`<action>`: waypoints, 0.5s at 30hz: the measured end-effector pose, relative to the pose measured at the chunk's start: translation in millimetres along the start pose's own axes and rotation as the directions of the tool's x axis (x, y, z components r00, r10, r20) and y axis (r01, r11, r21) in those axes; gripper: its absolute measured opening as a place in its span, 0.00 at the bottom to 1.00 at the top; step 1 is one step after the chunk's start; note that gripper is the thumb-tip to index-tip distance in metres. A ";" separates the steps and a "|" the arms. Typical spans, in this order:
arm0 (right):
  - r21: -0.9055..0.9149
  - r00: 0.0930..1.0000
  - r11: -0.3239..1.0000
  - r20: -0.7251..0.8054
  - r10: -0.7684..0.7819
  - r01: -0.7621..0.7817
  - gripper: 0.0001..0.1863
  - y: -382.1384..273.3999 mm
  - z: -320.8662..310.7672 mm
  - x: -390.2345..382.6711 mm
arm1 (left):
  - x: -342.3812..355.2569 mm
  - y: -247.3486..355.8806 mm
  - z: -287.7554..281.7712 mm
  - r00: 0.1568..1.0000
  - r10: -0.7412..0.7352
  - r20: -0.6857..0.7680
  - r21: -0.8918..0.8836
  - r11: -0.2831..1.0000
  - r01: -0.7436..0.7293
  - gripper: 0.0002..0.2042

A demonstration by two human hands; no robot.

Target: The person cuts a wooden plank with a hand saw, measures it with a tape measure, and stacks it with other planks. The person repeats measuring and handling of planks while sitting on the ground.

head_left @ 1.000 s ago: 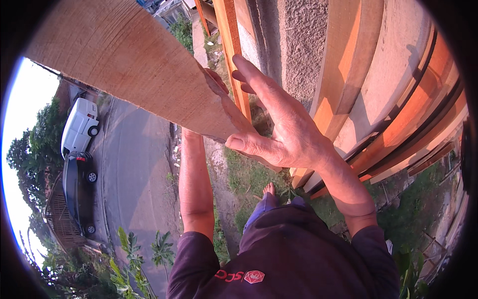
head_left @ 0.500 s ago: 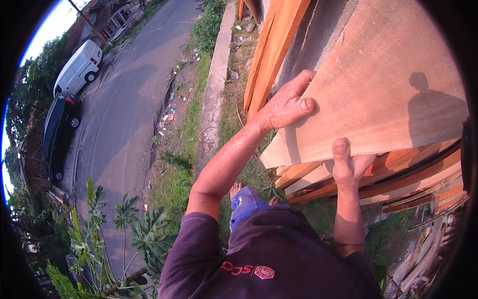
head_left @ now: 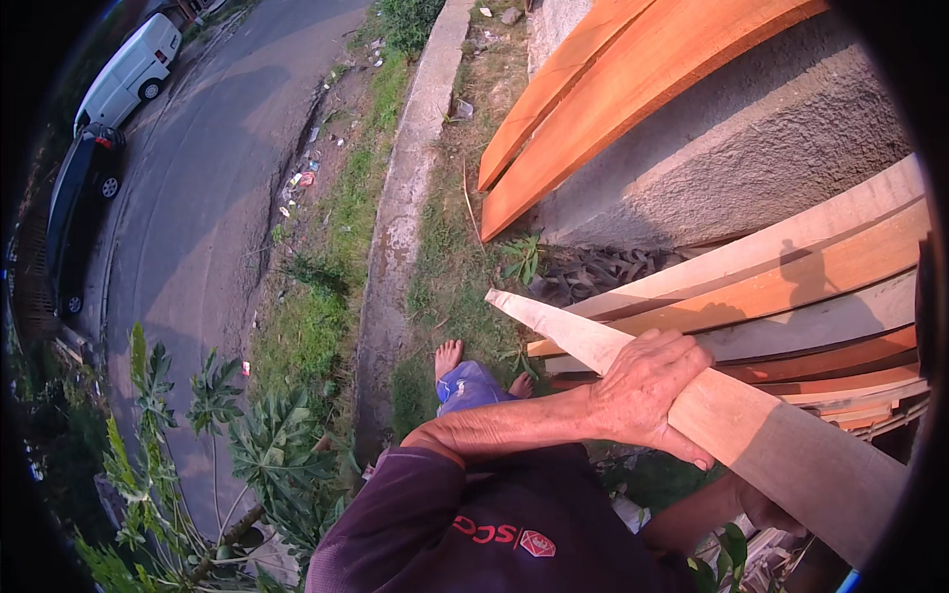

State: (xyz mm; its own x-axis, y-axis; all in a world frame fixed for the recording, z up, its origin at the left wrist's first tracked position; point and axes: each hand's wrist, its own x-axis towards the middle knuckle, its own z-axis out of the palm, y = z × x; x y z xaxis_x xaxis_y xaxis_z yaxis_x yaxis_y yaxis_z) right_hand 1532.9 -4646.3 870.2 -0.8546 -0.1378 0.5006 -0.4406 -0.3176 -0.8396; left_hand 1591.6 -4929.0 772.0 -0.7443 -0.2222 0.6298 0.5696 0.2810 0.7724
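Observation:
A long, pale wooden board (head_left: 791, 435) slants from its narrow tip near my feet out to the lower right, held above the ground in front of me. My left hand (head_left: 652, 390) is closed over the board, fingers across its top side and thumb at the lower edge. Farther down the board, my right hand (head_left: 766, 504) grips it from below at the lower edge. Shadow and the board hide most of the fingers of that hand.
Several planks (head_left: 840, 306) lie side by side beyond the board. Two orange planks (head_left: 593, 109) lean by a rough concrete wall (head_left: 732, 158). To the left run a low concrete curb (head_left: 395, 227), a grassy strip and a road (head_left: 217, 198) with a white van (head_left: 129, 74) and a dark car (head_left: 84, 212).
The board has turned from its broad face to a narrower side and come down closer to me. My left hand has moved over its top; my right hand has shifted down and right beneath it.

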 end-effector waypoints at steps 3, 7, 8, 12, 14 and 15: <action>0.107 0.968 0.974 0.174 0.178 -0.199 0.33 -22.7 13.1 26.3 | -6.7 10.1 -9.0 0.998 0.003 -0.059 0.031 1.000 -0.001 0.48; 0.163 0.867 0.883 0.332 0.372 -0.441 0.32 13.4 20.7 29.2 | -23.1 -11.2 -25.1 0.999 -0.038 -0.016 0.048 0.998 0.039 0.43; 0.134 0.876 0.880 0.243 0.417 -0.456 0.31 23.7 16.5 21.6 | -26.8 -17.0 -26.5 0.999 -0.011 -0.035 0.044 0.999 0.013 0.42; 0.260 0.942 0.911 -0.009 0.334 -0.321 0.28 28.4 -29.4 -4.4 | -49.7 -28.3 -13.4 0.974 -0.086 0.211 -0.052 0.994 0.099 0.45; 0.066 0.950 0.961 -0.144 0.276 -0.269 0.29 21.0 -52.6 -19.9 | -76.8 -50.5 -14.3 0.953 -0.145 0.265 0.007 0.989 0.148 0.50; -0.062 0.943 0.962 -0.224 0.246 -0.265 0.30 16.9 -61.6 -26.2 | -94.8 -66.3 -15.2 0.944 -0.173 0.281 0.058 0.985 0.163 0.50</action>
State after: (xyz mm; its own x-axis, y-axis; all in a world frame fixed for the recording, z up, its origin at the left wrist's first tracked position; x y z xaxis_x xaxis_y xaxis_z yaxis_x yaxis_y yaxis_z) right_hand 1530.9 -4590.3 829.9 -0.9758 0.0022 0.2185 -0.2140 -0.2111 -0.9538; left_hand 1629.7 -4940.8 662.3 -0.8991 0.0037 0.4378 0.4192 0.2951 0.8586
